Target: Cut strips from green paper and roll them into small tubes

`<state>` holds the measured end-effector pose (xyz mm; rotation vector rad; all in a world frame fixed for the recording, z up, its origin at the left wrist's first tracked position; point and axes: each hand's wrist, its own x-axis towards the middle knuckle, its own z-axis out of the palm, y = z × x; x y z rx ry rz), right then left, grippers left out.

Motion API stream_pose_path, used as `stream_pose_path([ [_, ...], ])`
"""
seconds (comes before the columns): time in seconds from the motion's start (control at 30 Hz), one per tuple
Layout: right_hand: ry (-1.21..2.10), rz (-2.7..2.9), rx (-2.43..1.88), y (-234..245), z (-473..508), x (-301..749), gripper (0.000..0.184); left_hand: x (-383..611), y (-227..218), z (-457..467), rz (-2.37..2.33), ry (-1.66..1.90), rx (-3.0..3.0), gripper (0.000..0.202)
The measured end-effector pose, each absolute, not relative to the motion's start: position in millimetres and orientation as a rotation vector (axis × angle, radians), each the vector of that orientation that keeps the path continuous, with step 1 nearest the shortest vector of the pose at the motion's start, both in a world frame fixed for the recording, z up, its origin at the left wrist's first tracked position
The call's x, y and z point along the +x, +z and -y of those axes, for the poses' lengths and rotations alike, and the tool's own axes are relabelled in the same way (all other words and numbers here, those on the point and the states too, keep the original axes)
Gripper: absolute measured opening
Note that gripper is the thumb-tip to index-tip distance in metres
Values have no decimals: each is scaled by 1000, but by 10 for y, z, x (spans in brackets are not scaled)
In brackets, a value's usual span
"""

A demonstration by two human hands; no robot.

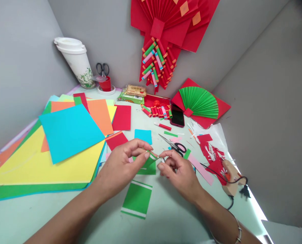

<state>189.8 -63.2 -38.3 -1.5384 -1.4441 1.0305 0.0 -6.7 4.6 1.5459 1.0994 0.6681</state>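
Observation:
A small green paper piece (151,160) with a white strip along its edge is pinched between the thumb and fingers of my left hand (124,166). At the paper's right corner, my right hand (178,172) has its fingertips closed on what looks like the end of the thin white strip; the fingers partly hide it. Another green piece (149,169) lies under the held one. Nearer to me, flat on the table, is a green paper square (137,199) with white bands along two opposite edges. Scissors (177,146) with black-and-pink handles lie just beyond my right hand.
Coloured sheets (72,134) are stacked at left. A red marker (163,126), phone (177,116), rolled paper tubes (157,111) and green fan (200,101) lie beyond. At right are red scraps (212,157) and a corded glue gun (231,176). A white cup (76,61) stands back left.

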Motion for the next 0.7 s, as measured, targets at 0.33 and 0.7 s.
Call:
stream_pose_path([
  [0.33, 1129, 1314, -1497, -444, 579, 1921, 17, 37, 56, 49, -1151, 688, 1469, 21],
  [0.7, 1094, 1289, -1556, -421, 564, 1911, 18, 71, 52, 68, -1156, 677, 1493, 17],
])
